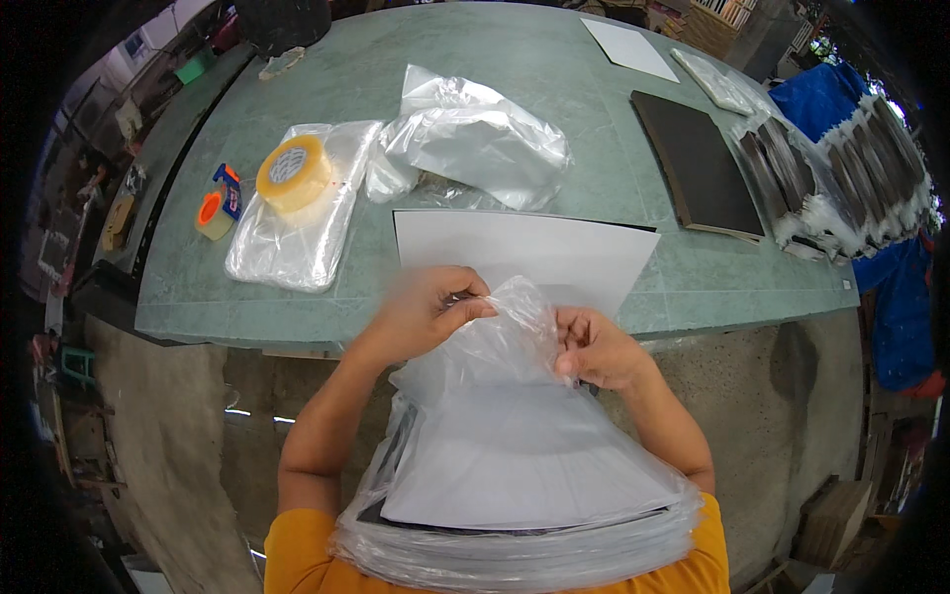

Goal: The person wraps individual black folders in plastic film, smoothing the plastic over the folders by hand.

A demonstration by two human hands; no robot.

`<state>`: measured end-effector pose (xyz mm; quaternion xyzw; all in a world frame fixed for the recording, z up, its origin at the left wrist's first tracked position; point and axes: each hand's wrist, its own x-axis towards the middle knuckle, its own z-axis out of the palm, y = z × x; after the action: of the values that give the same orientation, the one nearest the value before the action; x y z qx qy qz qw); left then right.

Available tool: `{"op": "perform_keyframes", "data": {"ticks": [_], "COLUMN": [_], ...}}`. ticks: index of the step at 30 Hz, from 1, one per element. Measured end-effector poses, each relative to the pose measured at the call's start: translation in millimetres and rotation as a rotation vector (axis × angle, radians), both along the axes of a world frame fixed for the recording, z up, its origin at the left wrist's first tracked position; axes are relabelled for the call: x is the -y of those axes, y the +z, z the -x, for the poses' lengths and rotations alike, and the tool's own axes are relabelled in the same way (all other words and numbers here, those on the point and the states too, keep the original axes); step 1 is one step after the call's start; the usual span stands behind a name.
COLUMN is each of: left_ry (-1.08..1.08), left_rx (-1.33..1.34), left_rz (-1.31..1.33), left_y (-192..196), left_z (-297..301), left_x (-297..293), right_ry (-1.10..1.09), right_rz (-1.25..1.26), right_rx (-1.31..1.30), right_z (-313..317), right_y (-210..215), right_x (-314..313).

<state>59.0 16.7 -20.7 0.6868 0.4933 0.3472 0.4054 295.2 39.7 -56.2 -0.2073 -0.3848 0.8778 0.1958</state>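
Note:
Both my hands pinch the gathered mouth of a clear plastic bag (485, 342) close to the table's near edge. My left hand (430, 312) is closed on the film at the bag's upper left. On the right side of the same mouth, my right hand (599, 348) grips the plastic with bent fingers. Inside the bag lies a white sheet (505, 455) with a dark layer showing under its edges. The bag rests against my body. Just beyond my hands, a white board (524, 247) with a black edge lies on the table.
On the green table (327, 317), a roll of clear tape (294, 174) sits on a stack of plastic bags (297, 252), beside a small tape dispenser (220, 203). Crumpled plastic (475, 139) lies ahead. At right are a dark board (696, 163) and several wrapped dark bundles (841, 178).

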Motion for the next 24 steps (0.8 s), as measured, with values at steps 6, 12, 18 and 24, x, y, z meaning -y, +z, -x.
{"op": "perform_keyframes", "data": {"ticks": [6,12,18,24], "left_ry": [0.02,0.159,-0.063,-0.043], "left_rx": [0.055,-0.106,-0.015,0.37], "left_rz": [-0.02,-0.332,0.078,0.193], "left_y": [-2.0,-7.0,22.6,-8.0], "left_z": [-0.1,-2.7,-13.3,-39.2], "left_x": [0.8,1.5,23.1,24.0], "right_ry": [0.039,-0.074,-0.233,-0.375], "right_rz": [-0.305,-0.338,-0.166,0.001], "right_rx": [0.129,0.347,0.174,0.053], "right_z": [5.5,-1.6,3.7,26.5], "right_y": [18.0,3.2,8.6,-17.4], "right_x": [5.4,-3.8,4.4,7.2]}}
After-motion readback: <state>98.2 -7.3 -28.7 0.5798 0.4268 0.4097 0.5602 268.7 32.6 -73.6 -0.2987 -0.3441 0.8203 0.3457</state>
